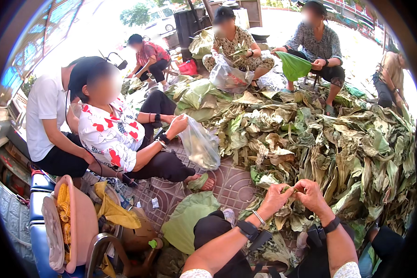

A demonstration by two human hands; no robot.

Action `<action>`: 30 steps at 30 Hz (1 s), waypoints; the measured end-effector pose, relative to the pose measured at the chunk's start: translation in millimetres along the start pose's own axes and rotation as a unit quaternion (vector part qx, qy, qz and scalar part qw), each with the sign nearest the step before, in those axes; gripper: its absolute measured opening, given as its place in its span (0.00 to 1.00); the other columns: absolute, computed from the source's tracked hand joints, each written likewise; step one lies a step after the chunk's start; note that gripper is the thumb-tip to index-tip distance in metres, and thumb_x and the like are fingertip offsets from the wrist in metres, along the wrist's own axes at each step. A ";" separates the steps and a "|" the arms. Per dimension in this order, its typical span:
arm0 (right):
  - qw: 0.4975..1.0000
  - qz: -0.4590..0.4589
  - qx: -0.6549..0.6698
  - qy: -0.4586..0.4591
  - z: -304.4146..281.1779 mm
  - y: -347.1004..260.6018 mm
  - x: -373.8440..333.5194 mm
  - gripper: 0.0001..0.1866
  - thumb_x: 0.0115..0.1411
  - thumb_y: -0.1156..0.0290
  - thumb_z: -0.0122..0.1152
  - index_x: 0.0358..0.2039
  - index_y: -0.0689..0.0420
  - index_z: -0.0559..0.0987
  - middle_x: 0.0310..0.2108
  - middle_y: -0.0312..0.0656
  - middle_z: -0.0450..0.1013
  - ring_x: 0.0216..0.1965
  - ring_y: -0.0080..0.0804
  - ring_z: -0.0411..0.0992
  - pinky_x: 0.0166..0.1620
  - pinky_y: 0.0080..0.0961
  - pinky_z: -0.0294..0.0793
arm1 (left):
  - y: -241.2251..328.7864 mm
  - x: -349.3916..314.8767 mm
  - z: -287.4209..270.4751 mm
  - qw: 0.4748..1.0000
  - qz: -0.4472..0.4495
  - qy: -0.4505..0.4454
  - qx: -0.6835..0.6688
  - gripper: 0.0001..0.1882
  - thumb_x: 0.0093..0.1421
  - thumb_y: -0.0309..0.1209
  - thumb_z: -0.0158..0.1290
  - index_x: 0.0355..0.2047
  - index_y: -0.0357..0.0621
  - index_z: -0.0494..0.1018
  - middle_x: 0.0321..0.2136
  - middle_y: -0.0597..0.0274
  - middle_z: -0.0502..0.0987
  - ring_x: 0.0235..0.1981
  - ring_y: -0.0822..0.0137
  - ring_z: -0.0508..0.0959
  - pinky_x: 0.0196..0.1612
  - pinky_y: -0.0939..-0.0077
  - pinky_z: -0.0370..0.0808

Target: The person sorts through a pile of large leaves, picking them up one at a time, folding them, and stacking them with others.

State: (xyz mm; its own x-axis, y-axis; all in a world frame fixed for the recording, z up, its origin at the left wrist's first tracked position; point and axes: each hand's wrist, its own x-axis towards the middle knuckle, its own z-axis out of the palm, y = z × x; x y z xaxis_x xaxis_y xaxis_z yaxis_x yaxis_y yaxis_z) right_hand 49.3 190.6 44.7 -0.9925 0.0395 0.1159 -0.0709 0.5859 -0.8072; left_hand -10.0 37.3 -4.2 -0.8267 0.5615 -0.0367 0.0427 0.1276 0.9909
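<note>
My left hand point(274, 204) and my right hand point(312, 198) meet fingertip to fingertip in front of me, both closed in a pinch. Between them shows a small greenish-brown piece point(289, 190), too small to name surely; it looks like leaf or stem. Just beyond and beneath my hands spreads a large heap of wilted, dried broad leaves point(338, 153), tan and dull green. A bracelet point(258, 217) and a dark band with a small device point(248, 230) sit on my left wrist; a dark band point(331, 225) circles my right.
At left, a seated person point(111, 125) in a red-and-white shirt holds a clear plastic bag point(200, 146). Several others work around the heap. A big green leaf point(190, 220) lies on the paving point(231, 183). Lower left stand a pink basin point(85, 227) with corncobs point(64, 208) and a yellow cloth point(116, 208).
</note>
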 end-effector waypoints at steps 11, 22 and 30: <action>0.998 -0.021 -0.016 0.055 5.7 3.1 -0.5 0.02 0.49 0.79 0.58 0.25 0.63 0.74 0.24 0.43 0.71 0.28 0.37 0.70 0.32 0.28 0.67 | -4.2 1.5 -0.2 0.999 0.006 -0.033 0.005 0.09 0.54 0.31 0.55 0.29 0.36 0.76 0.15 0.73 0.70 0.19 0.84 0.65 0.20 0.83 0.65; 0.995 -0.077 -0.048 0.029 7.1 5.1 -0.2 0.06 0.47 0.82 0.56 0.28 0.61 0.73 0.25 0.45 0.70 0.29 0.41 0.70 0.32 0.30 0.68 | -4.0 0.9 2.4 0.998 -0.025 -0.048 0.045 0.12 0.53 0.34 0.56 0.29 0.36 0.77 0.11 0.69 0.66 0.15 0.82 0.61 0.17 0.78 0.61; 0.999 -0.018 0.029 0.005 -3.2 4.7 0.0 0.11 0.46 0.74 0.65 0.30 0.61 0.75 0.27 0.41 0.72 0.30 0.32 0.71 0.34 0.25 0.69 | 0.5 0.8 -4.6 0.982 -0.078 -0.059 -0.159 0.08 0.59 0.30 0.52 0.26 0.38 0.75 0.18 0.74 0.71 0.18 0.84 0.67 0.20 0.88 0.62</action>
State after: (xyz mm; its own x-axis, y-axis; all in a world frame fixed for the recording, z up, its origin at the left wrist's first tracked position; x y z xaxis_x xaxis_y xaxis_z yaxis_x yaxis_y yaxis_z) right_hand 49.3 195.9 42.8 -0.9881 0.0270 0.1512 -0.1130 0.5391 -0.8346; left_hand -13.3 34.0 -3.1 -0.7372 0.6490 -0.1878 -0.2721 -0.0308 0.9618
